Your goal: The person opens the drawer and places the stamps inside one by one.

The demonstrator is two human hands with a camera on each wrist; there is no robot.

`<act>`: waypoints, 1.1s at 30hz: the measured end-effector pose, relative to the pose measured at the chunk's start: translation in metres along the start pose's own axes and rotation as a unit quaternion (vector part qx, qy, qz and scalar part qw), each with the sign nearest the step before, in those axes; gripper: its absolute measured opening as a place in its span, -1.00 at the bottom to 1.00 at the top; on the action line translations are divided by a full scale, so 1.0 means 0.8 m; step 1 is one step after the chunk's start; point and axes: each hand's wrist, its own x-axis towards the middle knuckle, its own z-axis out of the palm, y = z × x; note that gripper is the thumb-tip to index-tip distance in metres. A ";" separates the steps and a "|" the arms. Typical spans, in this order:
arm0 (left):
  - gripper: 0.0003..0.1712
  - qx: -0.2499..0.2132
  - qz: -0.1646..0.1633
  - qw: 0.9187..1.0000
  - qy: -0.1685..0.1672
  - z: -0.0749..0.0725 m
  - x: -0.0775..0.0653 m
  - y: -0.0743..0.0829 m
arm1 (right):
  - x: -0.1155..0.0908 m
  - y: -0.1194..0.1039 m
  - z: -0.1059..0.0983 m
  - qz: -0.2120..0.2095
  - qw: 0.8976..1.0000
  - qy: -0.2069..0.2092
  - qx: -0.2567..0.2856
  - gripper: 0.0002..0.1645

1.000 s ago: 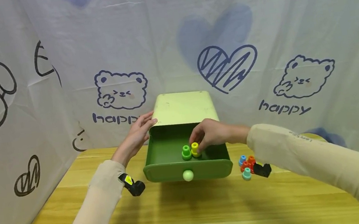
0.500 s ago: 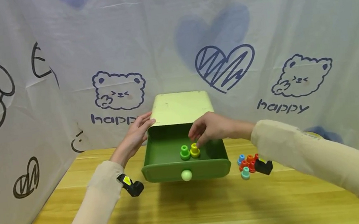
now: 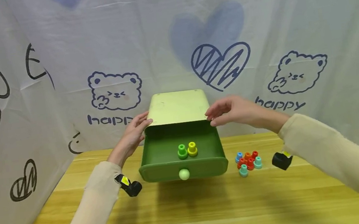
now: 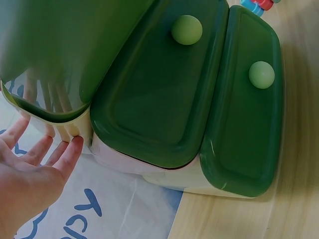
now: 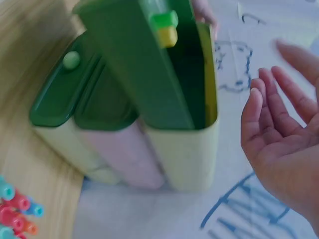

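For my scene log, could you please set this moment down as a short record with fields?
Cabinet: three drawers, on the table
Top drawer: pulled open
Drawer contents: green peg and yellow peg, upright, side by side
Lower drawers: both closed
Left hand: touching the cabinet's side
Right hand: holding nothing, apart from the cabinet
Loose pegs: blue, orange, red and teal, grouped on the table right of the cabinet
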 end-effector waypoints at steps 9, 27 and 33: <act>-0.25 0.003 -0.003 1.000 0.005 -0.001 0.000 -0.002 | -0.019 0.046 -0.014 0.025 0.999 0.041 -0.021 -0.61; -0.25 0.020 0.000 1.000 -0.002 0.001 0.003 0.003 | -0.059 0.137 -0.006 0.042 0.994 0.096 -0.039 -0.59; -0.26 0.017 -0.004 1.000 0.005 0.001 0.003 0.000 | -0.070 0.171 0.012 0.049 0.993 0.087 -0.061 -0.68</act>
